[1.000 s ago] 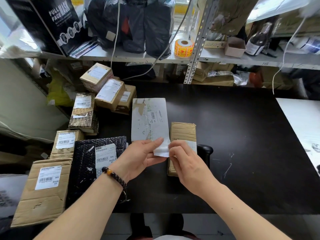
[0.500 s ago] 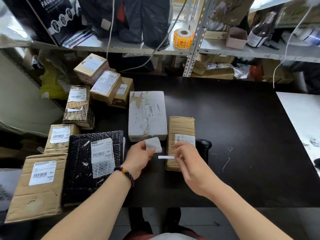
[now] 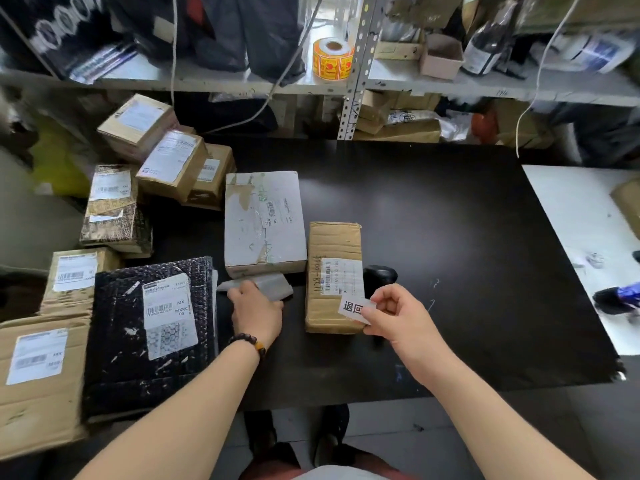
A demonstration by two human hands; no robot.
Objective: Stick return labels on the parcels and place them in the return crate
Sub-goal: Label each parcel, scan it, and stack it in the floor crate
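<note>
Peeled since the earlier frame, the label [image 3: 353, 308] was pinched in the right hand [image 3: 398, 320] over the parcel [image 3: 332, 244], apparently not yet stuck; the left hand [image 3: 256, 313] gripped the backing [image 3: 273, 285] on the bench [image 3: 450, 237].

Parcels on the table [image 3: 450, 271]: 9 total.
- 6 of brown cardboard: narrow box [image 3: 332, 244], large box [image 3: 34, 410], mid-left box [image 3: 78, 306], rear stack of three [image 3: 169, 164].
- 1 white box [image 3: 256, 230].
- 1 black bubble mailer [image 3: 117, 341].
- 1 patterned gold-and-dark parcel [image 3: 114, 230], possibly two stacked; the view is blurred there.

Other items:
- 1 return label [image 3: 355, 308].
- 1 backing sheet [image 3: 277, 287].
- 1 orange sticker roll [image 3: 332, 60].
- 1 bottle [image 3: 485, 46].
- 2 hands: left hand [image 3: 256, 313], right hand [image 3: 398, 317].
- 1 beaded bracelet [image 3: 247, 341].
</note>
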